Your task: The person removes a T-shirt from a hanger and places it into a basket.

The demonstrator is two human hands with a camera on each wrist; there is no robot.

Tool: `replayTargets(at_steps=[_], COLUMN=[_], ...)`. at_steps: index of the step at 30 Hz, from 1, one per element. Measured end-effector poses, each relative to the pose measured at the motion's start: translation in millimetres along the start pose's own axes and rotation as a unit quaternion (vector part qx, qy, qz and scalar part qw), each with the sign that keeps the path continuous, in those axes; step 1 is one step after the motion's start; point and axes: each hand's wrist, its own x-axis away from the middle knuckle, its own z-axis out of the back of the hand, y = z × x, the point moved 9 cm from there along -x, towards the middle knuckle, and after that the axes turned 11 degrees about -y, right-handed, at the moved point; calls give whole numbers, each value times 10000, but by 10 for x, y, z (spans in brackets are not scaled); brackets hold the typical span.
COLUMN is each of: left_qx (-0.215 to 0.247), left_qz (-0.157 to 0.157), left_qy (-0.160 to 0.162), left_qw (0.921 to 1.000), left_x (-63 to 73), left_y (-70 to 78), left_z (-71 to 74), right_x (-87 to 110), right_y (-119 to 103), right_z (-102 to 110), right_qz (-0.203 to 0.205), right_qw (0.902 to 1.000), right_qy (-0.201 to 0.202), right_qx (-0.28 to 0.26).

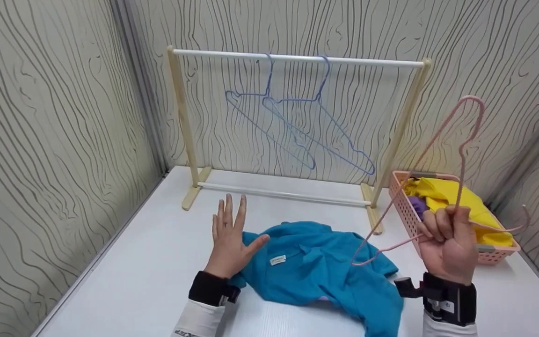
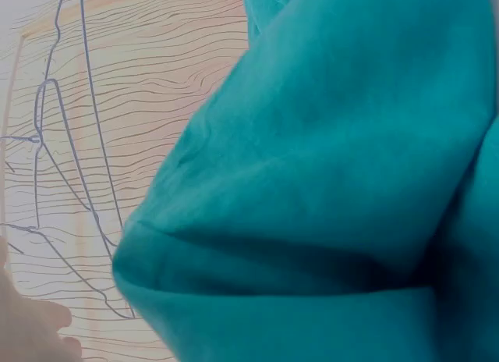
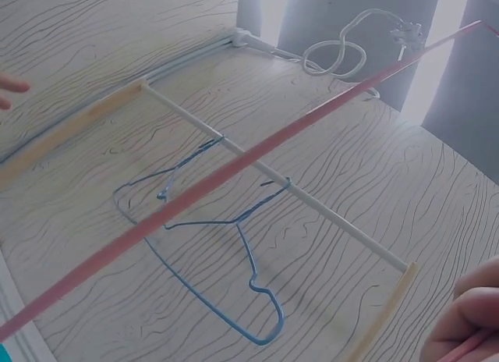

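Observation:
My right hand (image 1: 452, 243), raised beside the basket, grips a pink wire hanger (image 1: 426, 150) near its neck. The hanger is turned on its side, one end reaching left over a teal shirt (image 1: 316, 262). That shirt lies crumpled on the white table, a small white label showing at its neckline. My left hand (image 1: 232, 243) hovers at the shirt's left side with fingers straight and spread, holding nothing. In the left wrist view, teal cloth (image 2: 312, 159) fills most of the picture. The right wrist view shows curled fingers (image 3: 472, 315) on the pink wire.
A wooden rack (image 1: 183, 112) with a white rod stands at the back. Two blue hangers, the left hanger (image 1: 269, 131) and the right hanger (image 1: 339, 126), hang from it. A pink basket (image 1: 403, 210) with yellow and purple cloth stands at the right. Patterned walls enclose the table (image 1: 134, 262).

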Motion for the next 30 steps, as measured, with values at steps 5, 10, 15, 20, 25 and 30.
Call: replayTargets(at_steps=[5, 10, 15, 20, 25, 30], left_qx=[15, 98, 206, 226, 182, 253], left_qz=[14, 89, 58, -220, -721, -1181], left_qy=[-32, -110, -72, 42, -22, -292], left_qw=[10000, 9999, 9997, 9995, 9972, 9923], left_x=[2, 8, 25, 37, 44, 74], left_y=[24, 44, 83, 171, 316, 437], left_z=[17, 11, 20, 50, 16, -62], right_x=[49, 146, 93, 85, 157, 243], right_y=[-124, -112, 205, 594, 964, 1256], right_z=[-1, 96, 132, 146, 192, 170], right_qz=[314, -1298, -2611, -3278, -4026, -4358], right_qw=[9451, 7101, 5582, 5381, 5481, 5797], right_qy=[1023, 2456, 1397, 482, -102, -513], right_qx=[3088, 6470, 7751, 7750, 7330, 6866])
